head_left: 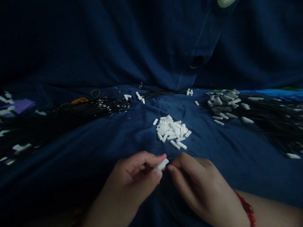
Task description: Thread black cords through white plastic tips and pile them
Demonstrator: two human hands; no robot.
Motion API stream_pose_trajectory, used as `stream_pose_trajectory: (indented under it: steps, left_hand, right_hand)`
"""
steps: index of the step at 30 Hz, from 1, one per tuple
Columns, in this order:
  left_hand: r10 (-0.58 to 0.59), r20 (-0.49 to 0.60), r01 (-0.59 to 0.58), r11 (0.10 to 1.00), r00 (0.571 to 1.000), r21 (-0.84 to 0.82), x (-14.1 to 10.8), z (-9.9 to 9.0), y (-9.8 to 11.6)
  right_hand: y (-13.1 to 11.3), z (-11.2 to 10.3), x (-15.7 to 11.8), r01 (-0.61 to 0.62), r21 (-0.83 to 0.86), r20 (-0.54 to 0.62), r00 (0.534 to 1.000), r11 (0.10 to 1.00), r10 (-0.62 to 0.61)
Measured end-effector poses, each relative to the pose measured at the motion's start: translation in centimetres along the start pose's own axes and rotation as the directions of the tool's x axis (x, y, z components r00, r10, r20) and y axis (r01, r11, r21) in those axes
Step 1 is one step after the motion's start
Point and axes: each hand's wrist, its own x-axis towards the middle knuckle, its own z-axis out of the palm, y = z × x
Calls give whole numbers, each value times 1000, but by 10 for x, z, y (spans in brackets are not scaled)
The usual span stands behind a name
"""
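My left hand (pixel 139 176) pinches a small white plastic connector housing (pixel 162 164) between thumb and fingers, its end turned toward the right. Close beside that end, my right hand (pixel 199 179) has thumb and forefinger pressed together; what they hold is too thin or hidden to make out. Faint dark strands (pixel 172 205) run in the shadow below the hands. Just beyond my fingers lies a loose pile of white connector housings (pixel 171 127) on the dark blue cloth (pixel 132 135).
At the left lies a bundle of black wires (pixel 78 115) with shiny metal tips, near an orange band (pixel 80 100). On the right, more black wires (pixel 272 116) end in white connectors (pixel 224 101). A purple piece (pixel 22 106) sits far left. Blue cloth rises behind.
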Motion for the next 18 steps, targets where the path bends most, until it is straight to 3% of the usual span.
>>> stream_pose_trajectory:
  steps: [6,13,18]
  left_hand:
    - [-50,-15,48,994,999,-99,2,-3,1]
    - [-124,11,122,959,992,-257,5,-6,6]
    - [-115,31,119,950,993,-288,5,-8,4]
  right_hand:
    - [1,-13,9,29,8,19,999,1000,-29]
    - [13,-26,9,299,-142,20,954,944,-300]
    - [4,-28,9,384,-249,21,920,889,-391]
